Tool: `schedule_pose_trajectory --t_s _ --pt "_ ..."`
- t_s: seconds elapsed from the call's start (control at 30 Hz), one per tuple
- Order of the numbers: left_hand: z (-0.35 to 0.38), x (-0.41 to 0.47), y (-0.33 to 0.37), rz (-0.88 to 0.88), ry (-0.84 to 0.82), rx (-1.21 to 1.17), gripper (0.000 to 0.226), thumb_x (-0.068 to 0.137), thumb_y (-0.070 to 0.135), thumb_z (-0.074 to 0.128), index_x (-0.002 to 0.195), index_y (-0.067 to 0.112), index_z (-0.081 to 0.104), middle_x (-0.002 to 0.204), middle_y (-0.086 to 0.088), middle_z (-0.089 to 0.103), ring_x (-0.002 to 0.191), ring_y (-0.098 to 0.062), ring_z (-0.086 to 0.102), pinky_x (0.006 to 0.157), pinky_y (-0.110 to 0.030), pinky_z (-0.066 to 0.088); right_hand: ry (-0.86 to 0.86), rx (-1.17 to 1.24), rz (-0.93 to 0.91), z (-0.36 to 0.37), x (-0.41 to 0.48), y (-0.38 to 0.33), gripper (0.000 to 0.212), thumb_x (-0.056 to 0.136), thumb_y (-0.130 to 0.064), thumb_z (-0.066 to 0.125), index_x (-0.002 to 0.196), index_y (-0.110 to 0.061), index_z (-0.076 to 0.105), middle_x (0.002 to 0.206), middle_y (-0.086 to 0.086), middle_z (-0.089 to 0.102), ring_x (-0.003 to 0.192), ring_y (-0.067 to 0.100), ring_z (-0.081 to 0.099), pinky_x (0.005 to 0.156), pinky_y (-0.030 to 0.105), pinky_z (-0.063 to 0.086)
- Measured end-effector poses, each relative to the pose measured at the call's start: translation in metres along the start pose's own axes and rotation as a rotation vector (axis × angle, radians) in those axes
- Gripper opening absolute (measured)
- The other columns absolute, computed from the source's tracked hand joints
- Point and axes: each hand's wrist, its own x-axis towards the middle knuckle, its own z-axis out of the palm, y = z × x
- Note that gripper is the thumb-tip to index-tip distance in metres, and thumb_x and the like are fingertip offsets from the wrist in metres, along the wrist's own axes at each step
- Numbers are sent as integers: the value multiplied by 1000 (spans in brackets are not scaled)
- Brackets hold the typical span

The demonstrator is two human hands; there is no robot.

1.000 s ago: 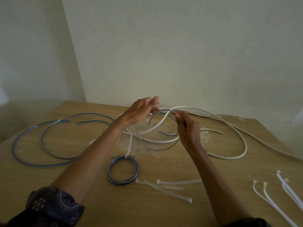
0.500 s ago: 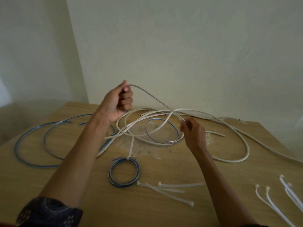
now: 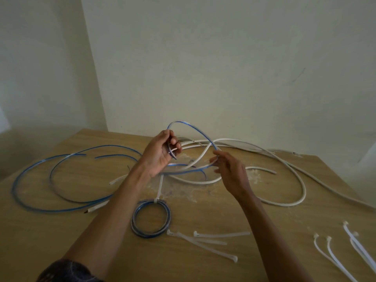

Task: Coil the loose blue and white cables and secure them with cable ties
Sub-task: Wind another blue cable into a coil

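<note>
**Item:** blue cable, thin, clear sheath w/ blue core.

**Loc.:** lifted over the far-centre of the table. One hoop stands betw. both hands, and the rest trails down to the table below the left grip.

**Left grip**: fingers curled round the cable, holding it.

**Right grip**: fingers half spread, tips at the hoop's right side. We cannot tell if it pinches or only touches.

**Handling (our est.):** light, springy, keeps its curve, prob. slick. It would likely spring open if let go. Best held where the turns cross, w/ the tie put there.

**Axis:** hoop roughly upright, its long run left–right, open face toward us.

**Also:**
- white cable, loose, far right
- tied blue coil, near centre
- cable ties, near right
</note>
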Motion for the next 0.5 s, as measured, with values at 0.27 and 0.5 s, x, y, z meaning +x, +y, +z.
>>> schedule_pose_trajectory --t_s 0.27,0.5 --pt "-9 5 5 35 108 85 31 109 18 36 84 12 53 53 6 39 44 -8 32 47 -22 32 112 -84 92 -25 4 5 29 98 -34 66 73 -19 72 55 -7 63 48 5 56 55 24 43" --pt "-3 -3 -17 -4 152 201 30 108 20 41 85 10 57 58 2 49 51 -12 39 49 -24 37 132 558 185 -17 -5 -15 41 93 -41 62 86 -1 72 62 9 64 55 16 59 54 23 44"
